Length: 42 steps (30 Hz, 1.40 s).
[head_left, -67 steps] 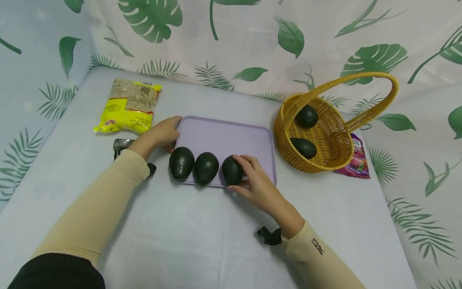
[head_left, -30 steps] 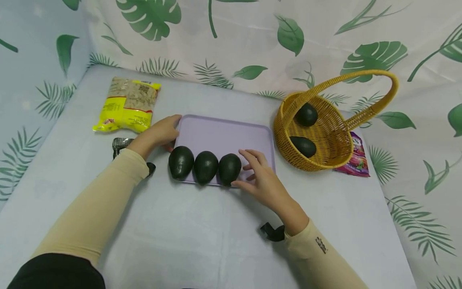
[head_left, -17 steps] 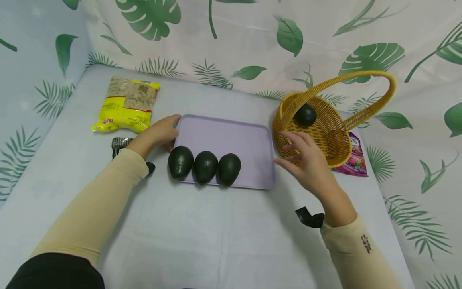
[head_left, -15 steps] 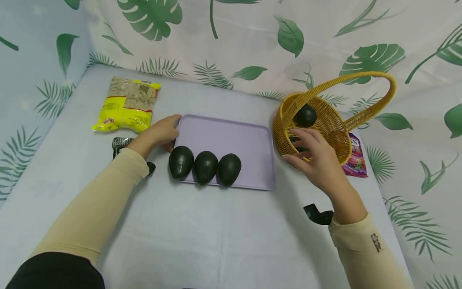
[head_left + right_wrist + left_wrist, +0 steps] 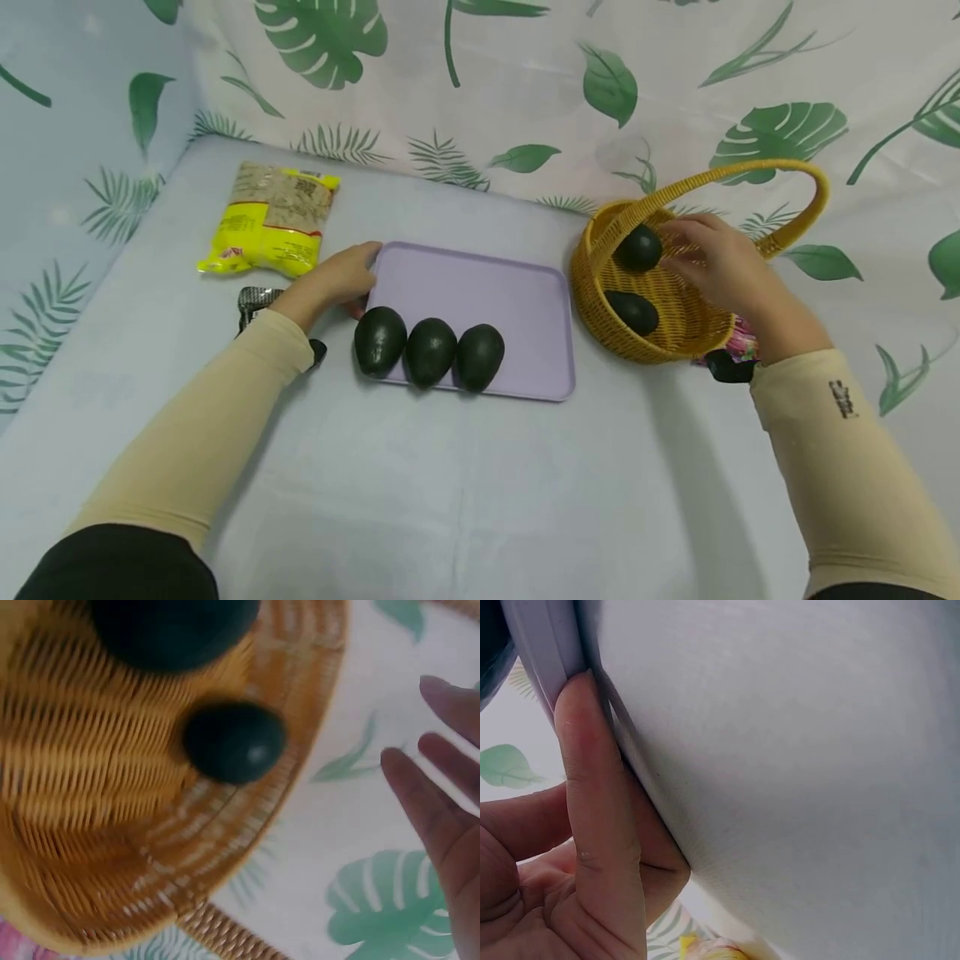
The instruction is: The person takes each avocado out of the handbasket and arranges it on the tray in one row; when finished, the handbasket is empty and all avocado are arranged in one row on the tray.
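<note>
In the head view, my left hand rests against the left side of the lilac tray. The left wrist view shows one straight finger touching the tray's outer rim. Three dark green avocados stand in a row along the tray's near edge: left, middle, right. Over the yellow wicker basket is my right hand, fingers spread and holding nothing. Its fingertips are near the far avocado in the basket; another avocado lies nearer me.
A yellow bag with a clear window lies at the back left. The basket's tall handle arches behind my right hand. A pink-purple packet is partly hidden beside the basket. Printed leaf cloth hangs behind the table.
My right hand let go of the right-hand avocado on the tray, then moved right and away from me, over the basket. My left hand has stayed at the tray's side.
</note>
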Available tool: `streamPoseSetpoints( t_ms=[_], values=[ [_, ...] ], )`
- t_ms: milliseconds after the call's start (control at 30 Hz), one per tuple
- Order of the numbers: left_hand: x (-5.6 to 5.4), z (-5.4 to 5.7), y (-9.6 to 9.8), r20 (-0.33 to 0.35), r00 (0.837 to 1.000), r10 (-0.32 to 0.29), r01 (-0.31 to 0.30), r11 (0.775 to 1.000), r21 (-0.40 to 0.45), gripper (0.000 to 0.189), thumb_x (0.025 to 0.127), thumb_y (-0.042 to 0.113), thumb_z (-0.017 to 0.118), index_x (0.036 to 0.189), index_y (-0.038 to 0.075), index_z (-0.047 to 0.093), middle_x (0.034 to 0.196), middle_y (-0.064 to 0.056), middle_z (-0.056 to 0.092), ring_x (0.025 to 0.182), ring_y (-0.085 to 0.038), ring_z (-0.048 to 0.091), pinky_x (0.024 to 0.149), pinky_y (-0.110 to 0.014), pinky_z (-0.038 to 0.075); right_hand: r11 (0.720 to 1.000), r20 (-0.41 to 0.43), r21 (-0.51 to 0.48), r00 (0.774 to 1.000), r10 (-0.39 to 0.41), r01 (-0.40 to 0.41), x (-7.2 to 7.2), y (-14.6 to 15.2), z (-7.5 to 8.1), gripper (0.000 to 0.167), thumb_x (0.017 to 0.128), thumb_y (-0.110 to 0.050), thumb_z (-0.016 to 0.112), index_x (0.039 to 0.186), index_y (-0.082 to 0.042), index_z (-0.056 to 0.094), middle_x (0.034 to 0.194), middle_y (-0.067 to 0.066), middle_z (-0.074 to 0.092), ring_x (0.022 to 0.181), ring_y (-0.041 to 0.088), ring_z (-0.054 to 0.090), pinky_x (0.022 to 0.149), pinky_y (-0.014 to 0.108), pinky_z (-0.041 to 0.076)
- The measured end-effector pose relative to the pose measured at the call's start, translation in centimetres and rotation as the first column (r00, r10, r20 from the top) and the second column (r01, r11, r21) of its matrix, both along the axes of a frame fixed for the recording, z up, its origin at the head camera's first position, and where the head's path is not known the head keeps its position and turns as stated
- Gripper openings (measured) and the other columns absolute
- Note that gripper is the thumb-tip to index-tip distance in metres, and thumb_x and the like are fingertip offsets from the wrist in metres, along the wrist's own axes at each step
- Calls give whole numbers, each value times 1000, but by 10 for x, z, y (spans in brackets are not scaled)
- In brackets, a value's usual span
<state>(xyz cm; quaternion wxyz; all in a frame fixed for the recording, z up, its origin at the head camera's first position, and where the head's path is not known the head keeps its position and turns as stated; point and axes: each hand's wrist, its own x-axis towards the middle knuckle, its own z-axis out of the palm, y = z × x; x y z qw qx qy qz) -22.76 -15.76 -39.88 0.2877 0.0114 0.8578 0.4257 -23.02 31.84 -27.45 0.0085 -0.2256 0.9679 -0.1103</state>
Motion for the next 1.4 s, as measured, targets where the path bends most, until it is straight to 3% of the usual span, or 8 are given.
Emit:
streamPoseSetpoints(
  t_ms=[133, 233, 400, 600, 733, 1000, 1100, 1400],
  values=[
    [-1, 1, 0, -5, 1000, 11, -11, 1000, -6, 70, 96, -1, 40, 160, 8, 10, 163, -22, 14, 65, -24, 60, 59, -34, 60, 998, 122, 47, 992, -41, 36, -30, 8, -2, 43, 98, -12, 61, 139, -5, 53, 137, 22, 48, 118, 44, 51, 95, 64, 46],
    [-1, 0, 0, -5, 1000, 15, -15, 1000, -4, 70, 97, 0, 40, 160, 9, 11, 163, -21, 14, 66, -24, 59, 58, -33, 60, 994, 215, 94, 973, -80, 61, -50, 14, -10, 44, 99, -15, 59, 142, -6, 51, 144, 22, 45, 127, 46, 43, 103, 67, 39],
    [1, -2, -2, -15, 1000, -1, 1, 1000, 1, 68, 97, 0, 37, 159, 8, 11, 161, -23, 18, 60, -22, 58, 55, -33, 59, 988, 292, 152, 953, -80, 36, -74, 20, -26, 50, 98, -16, 62, 145, -6, 47, 151, 21, 39, 134, 46, 37, 107, 67, 34],
    [5, -5, 0, -24, 1000, -12, 12, 1000, 9, 68, 96, -1, 36, 159, 6, 12, 158, -26, 23, 54, -20, 57, 53, -33, 59, 985, 280, 165, 960, -5, -43, -85, 27, -41, 60, 92, -9, 70, 147, -8, 45, 152, 22, 36, 132, 48, 39, 106, 66, 36],
    [6, -6, 0, -18, 1000, -5, 5, 1000, 13, 67, 97, -1, 37, 159, 6, 12, 158, -26, 23, 55, -21, 58, 54, -34, 59, 982, 297, 172, 955, 25, -80, -91, 28, -50, 70, 88, -6, 73, 150, -8, 40, 154, 23, 31, 136, 50, 32, 108, 68, 32],
    [4, -4, -1, -43, 999, -9, 9, 1000, 0, 68, 96, 0, 38, 159, 6, 13, 159, -26, 23, 56, -22, 59, 55, -35, 60, 976, 299, 204, 954, 18, -82, -103, 32, -62, 75, 87, -10, 75, 151, -7, 36, 154, 23, 30, 136, 50, 31, 108, 69, 30],
    [4, -3, -1, -44, 999, -11, 11, 1000, -2, 68, 96, 1, 38, 159, 6, 12, 159, -26, 23, 56, -21, 59, 56, -34, 60, 978, 306, 201, 952, -7, -58, -102, 32, -63, 76, 87, -12, 75, 152, -9, 35, 155, 21, 30, 137, 48, 31, 110, 68, 28],
    [6, -1, -1, -38, 999, -12, 12, 1000, -14, 68, 97, 1, 39, 159, 6, 12, 161, -24, 19, 58, -22, 60, 57, -34, 59, 984, 371, 157, 919, -136, 83, -99, 32, -66, 82, 89, -23, 75, 157, -19, 29, 159, 20, 25, 144, 46, 21, 114, 68, 21]
  ],
)
